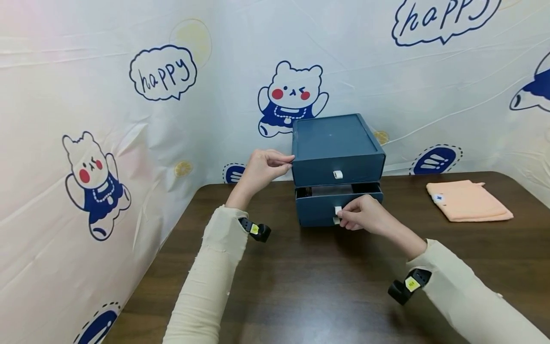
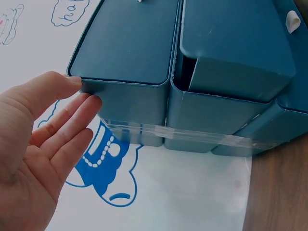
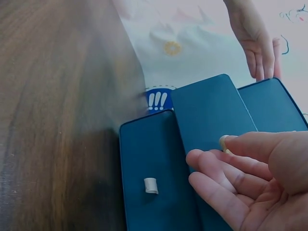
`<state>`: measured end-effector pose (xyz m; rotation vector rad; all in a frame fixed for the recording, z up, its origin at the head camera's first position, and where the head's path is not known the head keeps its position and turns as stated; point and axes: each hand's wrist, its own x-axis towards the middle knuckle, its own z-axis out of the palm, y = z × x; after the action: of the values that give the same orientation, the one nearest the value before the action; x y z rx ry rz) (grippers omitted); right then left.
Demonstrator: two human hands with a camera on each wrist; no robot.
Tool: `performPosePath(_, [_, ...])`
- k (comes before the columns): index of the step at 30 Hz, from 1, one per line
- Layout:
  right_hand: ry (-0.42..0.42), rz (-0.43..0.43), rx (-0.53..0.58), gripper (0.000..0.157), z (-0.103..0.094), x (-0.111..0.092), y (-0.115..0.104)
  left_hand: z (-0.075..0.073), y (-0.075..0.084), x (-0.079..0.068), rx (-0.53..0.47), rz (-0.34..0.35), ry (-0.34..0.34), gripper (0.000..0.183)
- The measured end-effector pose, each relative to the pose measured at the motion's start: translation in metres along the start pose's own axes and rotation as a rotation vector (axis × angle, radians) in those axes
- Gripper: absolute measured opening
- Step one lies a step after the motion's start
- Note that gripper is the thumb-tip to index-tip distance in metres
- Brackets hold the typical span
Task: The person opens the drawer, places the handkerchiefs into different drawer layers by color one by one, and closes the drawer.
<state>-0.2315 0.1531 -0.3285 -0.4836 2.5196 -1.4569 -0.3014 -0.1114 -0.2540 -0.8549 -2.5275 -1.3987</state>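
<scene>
Cream cloth sleeves lie nearest me; the right hand pinches the white tab of an ajar blue drawer; the left hand, fingers straight, touches the blue 3-drawer cabinet.

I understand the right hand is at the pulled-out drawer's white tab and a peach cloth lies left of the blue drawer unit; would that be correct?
Not quite: the peach cloth lies right of the blue drawer unit, as the head view shows. The right hand is at the white tab of the pulled-out drawer.
</scene>
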Motion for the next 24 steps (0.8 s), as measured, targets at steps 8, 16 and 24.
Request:
performPosePath(8, [0.028, 0.015, -0.009, 0.026, -0.002, 0.013, 0.005, 0.000, -0.002, -0.001, -0.002, 0.002, 0.009, 0.023])
performPosePath(16, [0.058, 0.029, -0.003, 0.027, -0.002, 0.023, 0.007, 0.001, -0.002, 0.000, 0.001, 0.004, 0.015, 0.023])
performPosePath(24, [0.070, 0.051, 0.024, 0.031, -0.002, 0.025, 0.010, 0.001, -0.001, 0.000, -0.007, 0.010, 0.018, 0.023])
